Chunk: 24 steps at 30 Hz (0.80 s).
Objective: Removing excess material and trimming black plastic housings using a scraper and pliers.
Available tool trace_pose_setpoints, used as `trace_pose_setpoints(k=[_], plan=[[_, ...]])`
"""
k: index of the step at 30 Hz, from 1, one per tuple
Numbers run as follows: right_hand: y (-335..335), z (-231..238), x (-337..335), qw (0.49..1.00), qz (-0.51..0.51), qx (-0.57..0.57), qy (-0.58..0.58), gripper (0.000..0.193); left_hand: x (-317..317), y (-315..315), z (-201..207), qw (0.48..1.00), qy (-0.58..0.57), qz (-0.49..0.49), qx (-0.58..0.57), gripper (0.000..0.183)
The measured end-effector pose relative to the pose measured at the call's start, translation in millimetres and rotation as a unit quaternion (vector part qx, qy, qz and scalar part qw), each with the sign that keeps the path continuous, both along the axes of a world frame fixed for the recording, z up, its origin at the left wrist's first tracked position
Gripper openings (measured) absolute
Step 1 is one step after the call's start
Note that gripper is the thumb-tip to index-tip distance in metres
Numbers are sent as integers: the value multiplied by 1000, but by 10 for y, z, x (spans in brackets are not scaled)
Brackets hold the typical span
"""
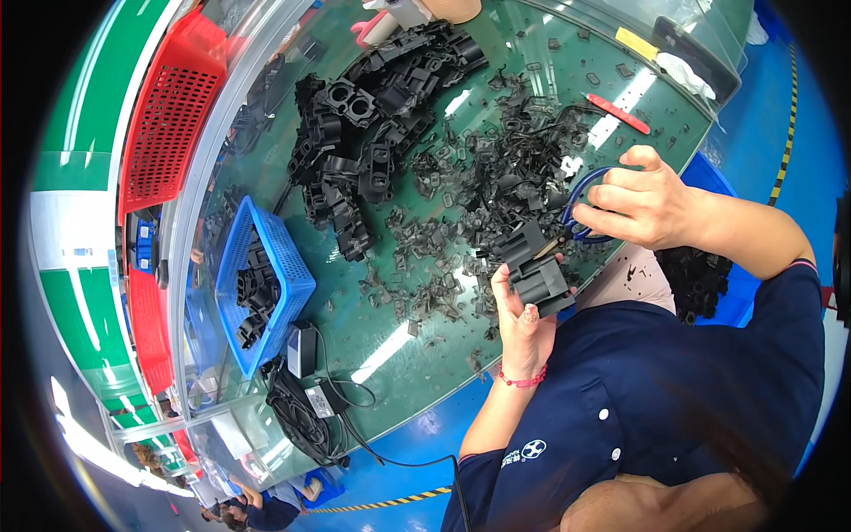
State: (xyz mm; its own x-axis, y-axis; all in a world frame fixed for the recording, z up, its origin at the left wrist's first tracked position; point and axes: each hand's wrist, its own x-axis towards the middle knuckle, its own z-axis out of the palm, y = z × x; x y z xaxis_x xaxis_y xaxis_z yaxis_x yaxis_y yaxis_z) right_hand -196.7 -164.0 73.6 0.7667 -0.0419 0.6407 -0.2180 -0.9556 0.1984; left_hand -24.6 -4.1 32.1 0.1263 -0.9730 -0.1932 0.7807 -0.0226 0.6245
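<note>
My left hand [525, 339] is closed around a black moulded plastic part [542, 285], which it holds up over the table's near edge. My right hand [640, 199] has its fingers in the blue loop handles of a pair of scissors [581, 191]. The scissors' tips reach the black part, but whether the blades are apart is too small to tell. Just beyond both hands lies a heap of black plastic scraps [523, 151] on the green tabletop [350, 306]. To its left is a pile of larger black moulded parts [372, 115].
At left a blue basket [292, 266] holds black parts, beside coiled black cable [301, 412] and a power adapter [301, 350]. A red-handled tool [618, 113] lies at the far right, near a dark tray [696, 58]. Below the right arm stands a blue bin [722, 297] of black pieces.
</note>
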Motion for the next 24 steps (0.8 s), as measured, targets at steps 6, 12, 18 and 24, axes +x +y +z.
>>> trace_pose_setpoints(k=[6,12,18,24], plan=[[-10,14,4,1000,1,-7,2,16,-6,-2,15,1000,7,-5,3,78],[-17,28,7,1000,2,-13,5,16,-20,2,-24,999,-42,-6,-19,75],[-19,42,5,1000,6,-13,6,15,-23,8,-16,999,-38,-5,-9,74],[-36,55,-8,998,6,57,7,15,-16,-6,6,1000,-21,-8,-11,73]])
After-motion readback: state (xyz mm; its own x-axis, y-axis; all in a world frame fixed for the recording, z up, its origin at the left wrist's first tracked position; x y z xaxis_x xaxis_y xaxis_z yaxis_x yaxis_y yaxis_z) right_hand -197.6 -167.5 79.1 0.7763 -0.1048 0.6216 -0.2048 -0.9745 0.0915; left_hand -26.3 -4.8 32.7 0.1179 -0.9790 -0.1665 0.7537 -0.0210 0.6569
